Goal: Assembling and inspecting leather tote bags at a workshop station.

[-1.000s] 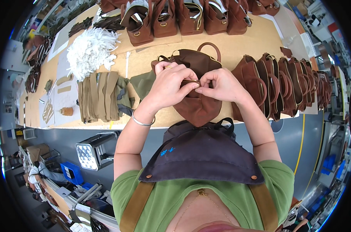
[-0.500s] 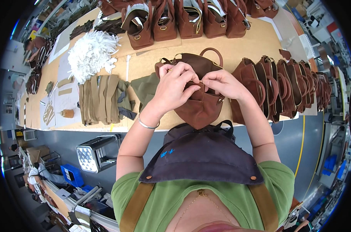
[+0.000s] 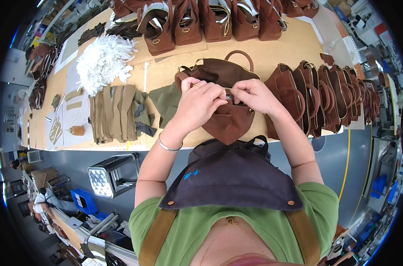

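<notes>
A brown handbag [image 3: 230, 124] with a dark lining lies at the table's near edge, its mouth spread and one rolled handle [image 3: 241, 56] standing up on the far side. My left hand [image 3: 200, 103], a bangle on the wrist, is closed in a pinch on the bag's upper edge. Close beside it, my right hand [image 3: 254, 95] pinches the same gold-toned zip edge. The fingertips hide the exact spot where they meet it. An olive-green cloth [image 3: 166, 104] lies left of the bag, partly behind my left hand.
Several brown handbags [image 3: 299, 93] are lined up on the right, more [image 3: 186, 26] along the back. To the left are a heap of white strips [image 3: 104, 62], stacked khaki strips [image 3: 112, 115] and a small amber bottle [image 3: 77, 130]. A metal-framed stool [image 3: 104, 177] stands on the floor.
My left thumb has drawn in and the fingers have curled tighter at the bag's edge. My right fingers have bent more beside them. The bag stays in place.
</notes>
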Demonstrator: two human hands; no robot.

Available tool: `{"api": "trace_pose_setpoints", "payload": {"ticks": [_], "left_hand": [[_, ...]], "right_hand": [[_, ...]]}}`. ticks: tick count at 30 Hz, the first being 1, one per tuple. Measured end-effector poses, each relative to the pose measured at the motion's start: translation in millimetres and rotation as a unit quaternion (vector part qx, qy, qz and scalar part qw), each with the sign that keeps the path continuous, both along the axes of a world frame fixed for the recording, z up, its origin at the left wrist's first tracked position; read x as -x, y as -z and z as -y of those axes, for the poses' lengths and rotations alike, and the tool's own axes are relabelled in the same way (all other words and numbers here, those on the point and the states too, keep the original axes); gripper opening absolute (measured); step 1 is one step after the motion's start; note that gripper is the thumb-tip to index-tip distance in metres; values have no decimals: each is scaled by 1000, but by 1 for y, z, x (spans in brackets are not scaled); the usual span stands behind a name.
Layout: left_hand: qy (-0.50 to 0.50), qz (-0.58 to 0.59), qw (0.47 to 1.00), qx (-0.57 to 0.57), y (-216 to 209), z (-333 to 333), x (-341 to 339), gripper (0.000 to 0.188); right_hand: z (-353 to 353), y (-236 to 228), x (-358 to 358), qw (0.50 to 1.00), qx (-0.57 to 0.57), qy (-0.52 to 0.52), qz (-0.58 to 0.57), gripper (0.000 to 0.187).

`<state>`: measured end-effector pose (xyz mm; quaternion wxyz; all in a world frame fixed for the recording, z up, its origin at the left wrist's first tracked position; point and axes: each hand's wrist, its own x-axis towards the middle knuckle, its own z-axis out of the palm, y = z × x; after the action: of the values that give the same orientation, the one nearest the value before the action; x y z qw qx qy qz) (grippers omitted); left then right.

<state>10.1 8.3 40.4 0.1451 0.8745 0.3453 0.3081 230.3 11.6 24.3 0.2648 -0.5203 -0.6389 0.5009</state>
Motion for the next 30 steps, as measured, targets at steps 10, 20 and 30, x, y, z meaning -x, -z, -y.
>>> {"api": "trace_pose_setpoints", "payload": {"ticks": [10,20,30], "left_hand": [[18,31,996,79,-18,-8,7,13],[7,16,999,32,-18,-13,3,12],[6,21,997,77,-16,-18,5,14]], "right_hand": [[4,-26,1,998,-34,-47,-19,9],[3,-29,0,979,-175,-89,58,12],[5,-23,1,978,-187,-83,38,11]]}}
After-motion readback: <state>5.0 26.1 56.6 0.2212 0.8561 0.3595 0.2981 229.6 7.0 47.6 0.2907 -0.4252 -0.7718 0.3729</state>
